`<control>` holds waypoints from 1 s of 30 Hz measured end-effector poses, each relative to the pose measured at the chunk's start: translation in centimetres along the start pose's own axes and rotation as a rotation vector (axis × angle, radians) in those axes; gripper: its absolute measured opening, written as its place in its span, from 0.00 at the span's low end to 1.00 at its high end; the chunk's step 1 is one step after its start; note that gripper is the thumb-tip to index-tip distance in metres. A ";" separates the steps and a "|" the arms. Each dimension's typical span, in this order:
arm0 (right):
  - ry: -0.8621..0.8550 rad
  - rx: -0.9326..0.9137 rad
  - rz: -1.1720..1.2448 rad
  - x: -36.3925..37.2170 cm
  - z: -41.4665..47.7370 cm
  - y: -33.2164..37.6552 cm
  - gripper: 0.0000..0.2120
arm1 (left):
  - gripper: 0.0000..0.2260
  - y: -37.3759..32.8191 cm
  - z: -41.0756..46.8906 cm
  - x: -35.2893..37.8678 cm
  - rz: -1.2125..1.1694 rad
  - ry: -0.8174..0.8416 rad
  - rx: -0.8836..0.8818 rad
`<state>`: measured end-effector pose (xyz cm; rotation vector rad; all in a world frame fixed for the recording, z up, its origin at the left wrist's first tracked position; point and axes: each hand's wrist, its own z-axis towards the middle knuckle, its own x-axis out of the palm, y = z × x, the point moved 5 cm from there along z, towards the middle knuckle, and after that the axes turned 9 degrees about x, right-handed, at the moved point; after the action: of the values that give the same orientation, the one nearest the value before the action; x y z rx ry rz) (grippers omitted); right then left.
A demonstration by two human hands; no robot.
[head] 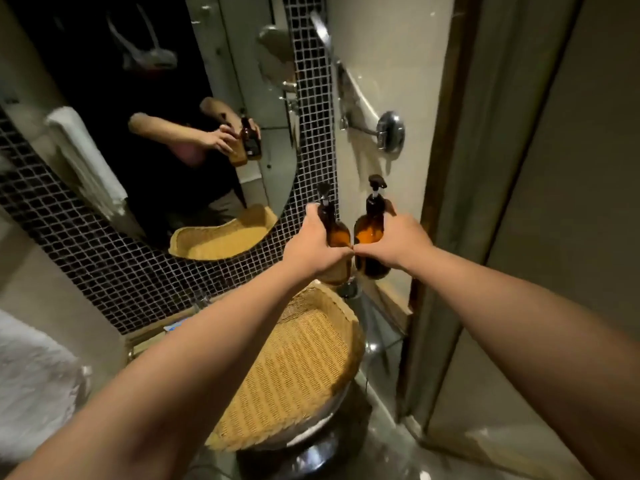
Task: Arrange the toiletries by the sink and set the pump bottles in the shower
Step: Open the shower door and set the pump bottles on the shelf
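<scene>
I hold two amber pump bottles with black pump heads up in the air, side by side. My left hand (313, 245) grips the left pump bottle (334, 228) around its body. The right pump bottle (370, 233) is in the grip of my right hand (394, 239). Both bottles stand upright, above the far end of a woven wicker tray (294, 368) that rests over the sink. My thumbs touch between the two bottles. The lower part of each bottle is hidden by my fingers.
A round mirror (138, 133) on a dark mosaic wall (104, 265) reflects my arms and the bottles. A chrome wall fitting (389, 131) sticks out at the right. White towels (31, 386) lie at the left. A wooden door frame (446, 168) borders the right side.
</scene>
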<state>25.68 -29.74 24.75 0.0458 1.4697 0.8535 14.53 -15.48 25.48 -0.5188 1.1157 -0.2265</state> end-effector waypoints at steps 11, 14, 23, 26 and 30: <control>-0.152 0.247 0.116 -15.9 -4.4 -19.1 0.31 | 0.37 -20.3 5.3 12.9 -0.233 0.108 0.269; -0.240 0.320 0.115 -19.8 -5.4 -24.7 0.36 | 0.41 -25.7 7.2 17.0 -0.251 0.107 0.267; -0.312 0.393 0.018 -28.6 -5.4 -37.7 0.36 | 0.35 -39.4 12.8 26.5 -0.397 0.220 0.356; -0.301 0.406 0.036 -30.1 -4.2 -40.4 0.36 | 0.35 -41.8 15.0 28.2 -0.480 0.233 0.356; -0.311 0.430 0.061 -31.2 -2.2 -43.1 0.35 | 0.33 -43.6 18.2 30.8 -0.502 0.274 0.371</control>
<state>48.06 -77.88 28.41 0.5240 1.3365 0.5366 47.76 -60.92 29.17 -0.4333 1.1578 -0.9471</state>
